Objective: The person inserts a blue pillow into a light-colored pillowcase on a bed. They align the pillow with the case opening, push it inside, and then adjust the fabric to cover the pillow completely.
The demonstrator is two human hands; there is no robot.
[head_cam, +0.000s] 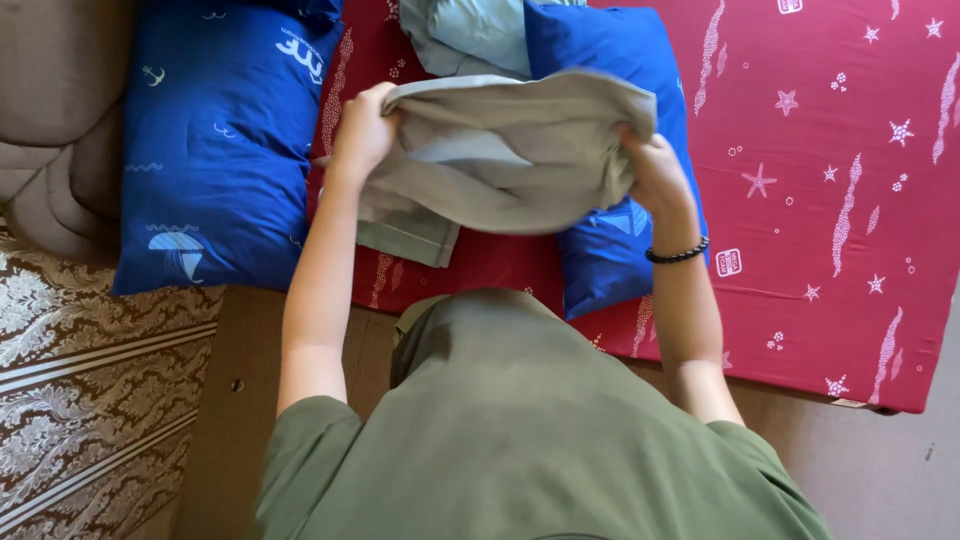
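A grey-beige garment (500, 150) is held up over the red mattress (820, 200), partly folded, with one end hanging down to the sheet. My left hand (362, 125) grips its left edge. My right hand (650, 170), with a black bead bracelet on the wrist, grips its right edge. Both hands are closed on the cloth, and the fingers are mostly hidden in the folds.
A blue pillow (215, 140) lies at the left of the mattress, a second blue pillow (620, 60) under the garment. A light blue-grey cloth (470, 35) lies at the top. A patterned brown carpet (90, 400) covers the floor at the left.
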